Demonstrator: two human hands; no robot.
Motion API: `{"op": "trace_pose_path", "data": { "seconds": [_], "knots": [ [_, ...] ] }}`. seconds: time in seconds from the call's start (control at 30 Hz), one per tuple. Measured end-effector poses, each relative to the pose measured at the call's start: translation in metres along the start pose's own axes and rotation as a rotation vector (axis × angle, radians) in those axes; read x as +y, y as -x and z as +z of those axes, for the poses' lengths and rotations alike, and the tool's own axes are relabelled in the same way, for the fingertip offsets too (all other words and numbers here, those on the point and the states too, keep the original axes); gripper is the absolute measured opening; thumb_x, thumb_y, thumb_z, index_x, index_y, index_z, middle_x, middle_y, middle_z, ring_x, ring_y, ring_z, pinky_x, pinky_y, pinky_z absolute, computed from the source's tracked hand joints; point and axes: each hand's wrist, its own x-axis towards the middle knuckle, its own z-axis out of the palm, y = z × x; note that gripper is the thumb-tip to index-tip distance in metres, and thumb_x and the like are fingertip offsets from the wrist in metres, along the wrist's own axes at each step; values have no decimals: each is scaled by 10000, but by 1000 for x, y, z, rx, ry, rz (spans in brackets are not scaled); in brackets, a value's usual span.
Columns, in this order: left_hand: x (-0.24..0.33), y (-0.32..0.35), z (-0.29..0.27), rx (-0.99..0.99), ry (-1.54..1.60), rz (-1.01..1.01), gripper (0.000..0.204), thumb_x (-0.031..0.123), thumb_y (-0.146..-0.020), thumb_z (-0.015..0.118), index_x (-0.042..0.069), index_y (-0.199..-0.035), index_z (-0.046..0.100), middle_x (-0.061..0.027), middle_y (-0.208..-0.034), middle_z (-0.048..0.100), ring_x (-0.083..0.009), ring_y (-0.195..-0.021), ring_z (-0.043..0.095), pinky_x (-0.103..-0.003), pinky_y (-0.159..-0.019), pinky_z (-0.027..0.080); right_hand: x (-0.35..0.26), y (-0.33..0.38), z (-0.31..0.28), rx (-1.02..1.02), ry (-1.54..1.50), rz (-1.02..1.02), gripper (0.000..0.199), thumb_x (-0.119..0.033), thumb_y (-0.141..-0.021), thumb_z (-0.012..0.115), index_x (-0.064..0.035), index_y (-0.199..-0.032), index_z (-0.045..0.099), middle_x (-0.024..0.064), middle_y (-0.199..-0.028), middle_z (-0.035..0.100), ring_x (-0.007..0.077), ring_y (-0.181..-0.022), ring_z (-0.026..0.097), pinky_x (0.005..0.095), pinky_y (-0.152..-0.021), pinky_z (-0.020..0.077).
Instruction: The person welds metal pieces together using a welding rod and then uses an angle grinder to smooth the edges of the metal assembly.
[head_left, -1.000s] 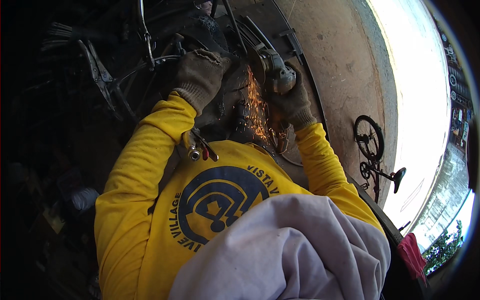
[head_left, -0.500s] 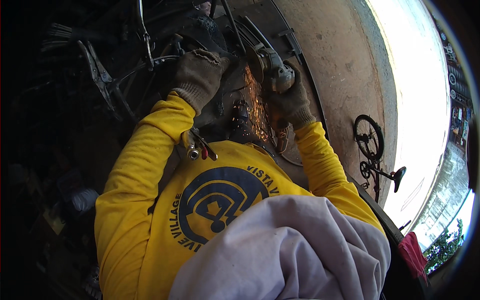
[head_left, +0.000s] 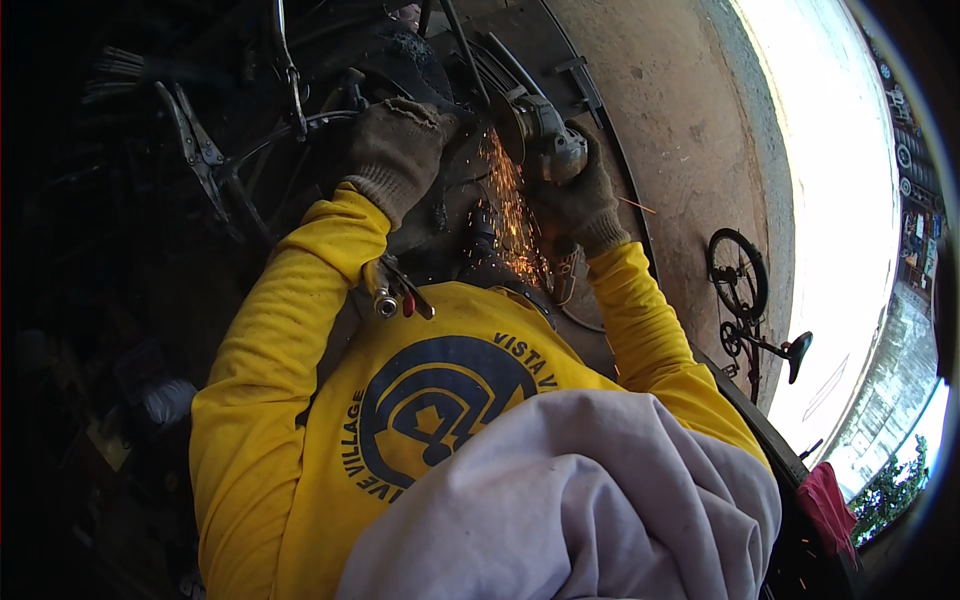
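My right hand, in a brown knit work glove, is closed round a grey angle grinder. The grinder's disc stands on edge to the left of its head, close to the lower end of a dark metal rod. Orange sparks stream down from the disc toward my lap. My left hand, gloved alike, is curled shut left of the disc over dark metalwork. What lies within its fingers is hidden.
Locking pliers and a bright metal clamp are left of my left hand. A dark metal tabletop lies ahead. Pliers-like tools show at my chest. Rightward are a bicycle and a red cloth.
The spark stream has shifted slightly and spread, with a stray spark now right of my right wrist. Both hands and the grinder have stayed nearly in place.
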Motion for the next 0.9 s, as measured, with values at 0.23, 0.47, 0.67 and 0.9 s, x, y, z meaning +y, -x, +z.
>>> {"op": "trace_pose_path", "data": {
  "seconds": [0.23,0.47,0.67,0.9],
  "knots": [
    [-2,-1,-1,45,12,28,208,199,-988,537,179,-1119,697,-58,-1059,736,-270,-1016,728,-415,-837,570,-12,6,4,23,-56,102,1020,-430,-744,871,-83,-1526,315,238,-1347,638,381,-1238,647,443,-1051,513],
    [-4,1,0,59,17,39,211,191,-984,539,175,-1123,696,-57,-1046,738,-266,-1008,731,-411,-813,577,11,3,14,22,-94,22,997,-399,-728,881,-105,-1516,345,237,-1345,639,382,-1252,640,450,-1055,514],
    [-3,0,1,56,-8,36,217,199,-993,529,175,-1131,696,-52,-1047,742,-262,-1011,732,-404,-817,578,1,5,8,5,-45,47,1029,-377,-696,891,-130,-1525,335,234,-1358,630,384,-1254,637,456,-1060,512],
    [-5,0,4,62,-3,38,248,207,-1013,508,180,-1165,701,-47,-1073,740,-261,-1008,733,-412,-821,576,15,-2,9,15,-47,3,1032,-389,-703,888,-125,-1528,329,227,-1342,645,374,-1246,644,445,-1054,512]
  ]
}}
